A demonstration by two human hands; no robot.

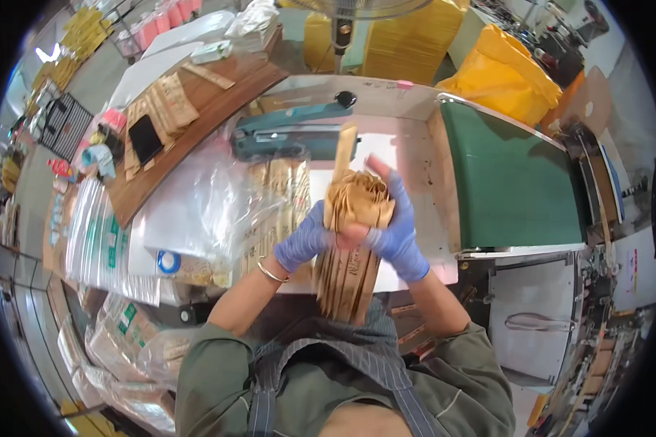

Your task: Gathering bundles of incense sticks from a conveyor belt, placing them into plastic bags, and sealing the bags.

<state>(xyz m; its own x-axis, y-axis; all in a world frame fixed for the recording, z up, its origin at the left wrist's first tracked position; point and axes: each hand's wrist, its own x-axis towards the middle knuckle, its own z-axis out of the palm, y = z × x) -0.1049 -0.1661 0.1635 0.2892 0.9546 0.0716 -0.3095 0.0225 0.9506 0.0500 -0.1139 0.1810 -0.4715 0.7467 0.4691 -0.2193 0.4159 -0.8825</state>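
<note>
A thick bundle of narrow brown paper sleeves (357, 198) stands between my hands, its upper ends fanned open and its lower part hanging past the table's front edge. One sleeve sticks up above the others. My left hand (306, 237), in a blue fingerless glove, is closed round the bundle's left side. My right hand (396, 234), gloved alike, grips the right side, with its thumb across the front and its fingers partly hidden behind. Left of the bundle, more brown sleeves (283, 195) lie on the table, partly under a clear plastic bag (204, 200).
A teal bag sealer (291, 131) lies behind my hands. To the right is a green conveyor belt (514, 175) beside a wooden side wall (444, 175). A brown board (222, 98) at left bears a dark phone (146, 138) and flat sleeves. A blue tape roll (169, 262) sits front left.
</note>
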